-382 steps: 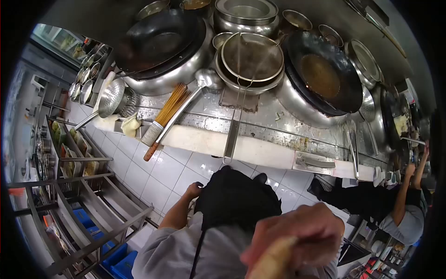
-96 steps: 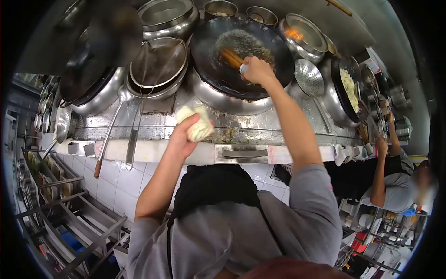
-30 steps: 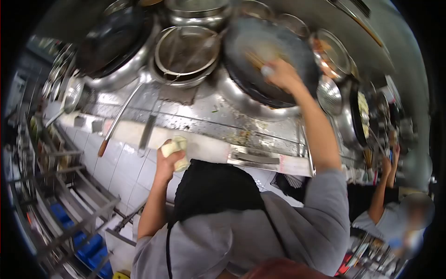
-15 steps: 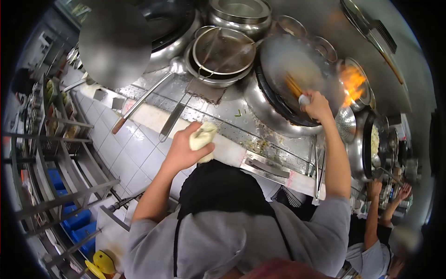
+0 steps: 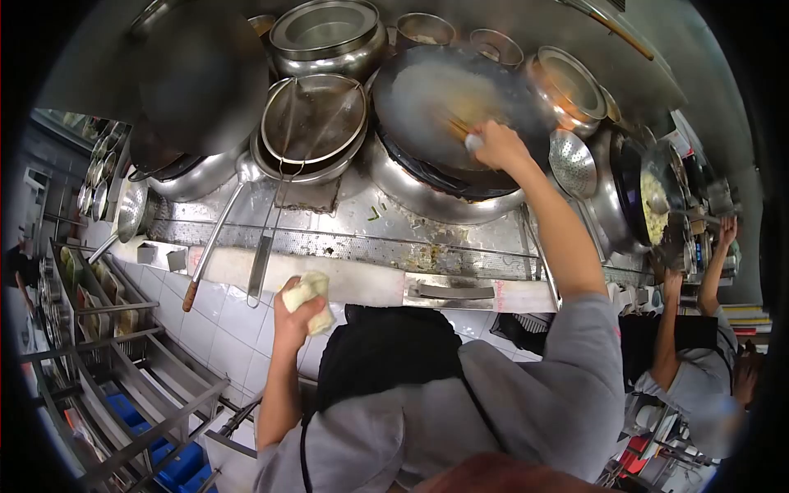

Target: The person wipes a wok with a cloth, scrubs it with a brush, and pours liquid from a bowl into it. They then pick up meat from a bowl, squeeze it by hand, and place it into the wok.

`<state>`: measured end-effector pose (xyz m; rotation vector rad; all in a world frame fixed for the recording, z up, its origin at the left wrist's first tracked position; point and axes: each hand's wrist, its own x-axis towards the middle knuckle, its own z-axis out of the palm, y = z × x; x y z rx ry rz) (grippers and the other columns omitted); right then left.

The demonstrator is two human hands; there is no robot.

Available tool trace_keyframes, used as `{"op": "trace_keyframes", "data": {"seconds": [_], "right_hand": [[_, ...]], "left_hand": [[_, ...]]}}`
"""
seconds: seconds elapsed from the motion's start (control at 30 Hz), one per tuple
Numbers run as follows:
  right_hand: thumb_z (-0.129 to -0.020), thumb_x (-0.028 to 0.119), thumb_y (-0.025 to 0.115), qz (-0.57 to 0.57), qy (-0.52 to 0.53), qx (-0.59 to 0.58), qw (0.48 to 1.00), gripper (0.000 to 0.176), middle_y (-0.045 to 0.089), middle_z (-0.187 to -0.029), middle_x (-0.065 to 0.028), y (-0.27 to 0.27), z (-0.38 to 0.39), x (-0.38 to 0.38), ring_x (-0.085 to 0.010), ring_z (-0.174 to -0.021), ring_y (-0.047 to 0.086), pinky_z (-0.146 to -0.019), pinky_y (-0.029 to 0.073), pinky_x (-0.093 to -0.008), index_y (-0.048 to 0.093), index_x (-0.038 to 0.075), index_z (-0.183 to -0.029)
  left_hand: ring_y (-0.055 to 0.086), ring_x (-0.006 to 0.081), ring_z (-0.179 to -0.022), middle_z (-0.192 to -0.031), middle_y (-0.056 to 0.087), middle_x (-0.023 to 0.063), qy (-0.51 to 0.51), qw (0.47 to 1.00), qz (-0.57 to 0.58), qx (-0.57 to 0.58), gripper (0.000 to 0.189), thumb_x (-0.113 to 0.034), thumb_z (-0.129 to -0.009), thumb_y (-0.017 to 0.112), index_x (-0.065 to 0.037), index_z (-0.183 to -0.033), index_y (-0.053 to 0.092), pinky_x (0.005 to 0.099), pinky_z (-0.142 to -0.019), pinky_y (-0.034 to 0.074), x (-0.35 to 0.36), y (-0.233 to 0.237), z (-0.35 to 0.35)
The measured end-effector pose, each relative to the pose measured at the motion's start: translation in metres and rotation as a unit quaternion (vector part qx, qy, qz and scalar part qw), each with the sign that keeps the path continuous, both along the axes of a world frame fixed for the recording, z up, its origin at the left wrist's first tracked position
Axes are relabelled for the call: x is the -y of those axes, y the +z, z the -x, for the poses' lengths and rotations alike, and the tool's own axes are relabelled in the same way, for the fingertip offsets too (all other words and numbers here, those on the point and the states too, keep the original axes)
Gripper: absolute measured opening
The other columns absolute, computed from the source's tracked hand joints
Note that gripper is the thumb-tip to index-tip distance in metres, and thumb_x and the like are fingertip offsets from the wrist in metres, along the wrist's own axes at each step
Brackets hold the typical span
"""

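Note:
My right hand grips a bamboo wok brush by its white-wrapped end. The brush's bristles reach down into a large dark wok, whose inside is wet and hazy with steam; their tips are blurred. Near the front edge of the range, my left hand is closed around a folded pale cloth, held in the air away from the wok.
Left of the wok, a wire strainer rests over a pot. A ladle lies at the left, and a perforated skimmer stands at the right. A co-worker's arm is near another wok with pale food.
The head view has turned and shifted. The flame at the right has shrunk to an orange glow. My right hand keeps the brush inside the wok; the left keeps the cloth.

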<state>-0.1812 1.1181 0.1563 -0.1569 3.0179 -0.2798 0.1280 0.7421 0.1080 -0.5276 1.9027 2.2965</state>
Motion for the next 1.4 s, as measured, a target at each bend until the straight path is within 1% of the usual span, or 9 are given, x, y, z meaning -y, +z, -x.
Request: {"op": "trace_keyframes", "data": {"seconds": [0.2,0.27,0.37,0.5,0.73,0.83,0.97,1.17,1.4], "right_hand": [[-0.077,0.021,0.062,0.083,-0.128,0.07,0.986,0.036,0.069,-0.112,-0.0192,0.03,0.054,0.004,-0.0358,-0.106,0.065,-0.092,0.051,-0.0432,0.071,0.011,-0.111],[-0.069,0.024,0.069,0.068,-0.101,0.029,0.992,0.034,0.071,-0.09,-0.0147,0.021,0.064,0.026,-0.0289,-0.08,0.07,-0.057,0.059,-0.0445,0.074,0.014,-0.101],[-0.067,0.019,0.072,0.093,-0.031,0.048,0.994,0.038,0.071,-0.093,-0.0165,0.026,0.019,0.055,-0.0307,-0.084,0.07,-0.06,0.059,-0.0463,0.073,0.014,-0.105],[-0.064,0.021,0.078,0.057,0.058,0.105,0.991,0.054,0.07,-0.105,-0.0182,0.052,-0.058,0.03,-0.0349,-0.095,0.069,-0.082,0.057,-0.0427,0.068,0.012,-0.116],[-0.078,0.015,0.066,-0.15,0.001,0.035,0.988,0.035,0.068,-0.109,-0.0175,0.067,-0.055,-0.065,-0.0355,-0.106,0.065,-0.091,0.052,-0.0443,0.066,0.01,-0.113],[-0.082,0.02,0.062,-0.136,-0.07,0.0,0.988,0.04,0.068,-0.11,-0.0185,0.03,0.023,-0.073,-0.0364,-0.108,0.064,-0.095,0.05,-0.0456,0.064,0.012,-0.121],[-0.079,0.024,0.066,0.113,-0.162,-0.013,0.98,0.039,0.065,-0.119,-0.0198,0.001,0.081,-0.01,-0.0358,-0.116,0.061,-0.097,0.05,-0.0438,0.065,0.008,-0.115],[-0.073,0.029,0.073,0.101,-0.065,0.097,0.988,0.043,0.07,-0.108,-0.0197,0.065,-0.005,0.019,-0.0342,-0.104,0.066,-0.091,0.051,-0.0399,0.071,0.017,-0.114],[-0.069,0.022,0.079,0.138,-0.104,-0.065,0.983,0.055,0.072,-0.107,-0.0152,0.075,-0.145,-0.054,-0.0259,-0.097,0.069,-0.088,0.051,-0.0345,0.068,0.017,-0.123]], "left_hand": [[0.063,0.0158,-0.072,-0.086,0.065,0.0072,-0.001,0.998,-0.069,0.0,0.032,-0.01,-0.073,0.069,0.002,-0.103,0.063,0.0295,-0.065,0.053,-0.026,0.006,0.037],[0.064,0.0161,-0.071,-0.087,0.065,0.0067,-0.014,0.996,-0.078,-0.029,0.032,-0.017,-0.079,0.071,-0.001,-0.106,0.062,0.0308,-0.058,0.053,-0.059,0.016,0.074],[0.067,0.0183,-0.069,-0.09,0.067,0.0088,-0.082,0.991,-0.108,0.008,0.04,-0.041,-0.092,0.063,-0.005,-0.11,0.059,0.0316,-0.046,0.052,-0.106,0.029,0.127],[0.067,0.0173,-0.078,-0.093,0.068,0.0059,-0.183,0.963,-0.163,0.115,0.058,-0.063,-0.094,0.046,-0.009,-0.109,0.062,0.0325,-0.057,0.055,-0.151,0.019,0.183],[0.064,0.02,-0.083,-0.094,0.066,0.0038,-0.132,0.938,-0.255,0.196,0.033,-0.044,-0.089,0.065,-0.016,-0.106,0.061,0.0375,-0.063,0.056,-0.189,0.01,0.217],[0.064,0.0202,-0.087,-0.098,0.065,0.0038,-0.067,0.94,-0.253,0.218,0.031,-0.04,-0.088,0.067,-0.015,-0.106,0.061,0.0403,-0.067,0.057,-0.202,0.022,0.224],[0.063,0.0237,-0.078,-0.087,0.063,0.0058,-0.049,0.956,-0.207,0.2,0.014,-0.022,-0.088,0.06,-0.013,-0.098,0.058,0.0426,-0.061,0.057,-0.207,-0.009,0.238],[0.063,0.0239,-0.059,-0.077,0.064,0.0116,-0.006,0.979,-0.158,0.127,0.009,-0.012,-0.085,0.06,-0.005,-0.091,0.058,0.035,-0.041,0.051,-0.202,0.004,0.22],[0.065,0.0224,-0.059,-0.079,0.066,0.0131,-0.019,0.988,-0.152,0.038,0.016,-0.01,-0.083,0.062,0.001,-0.095,0.061,0.0331,-0.038,0.048,-0.163,0.027,0.214]]}}
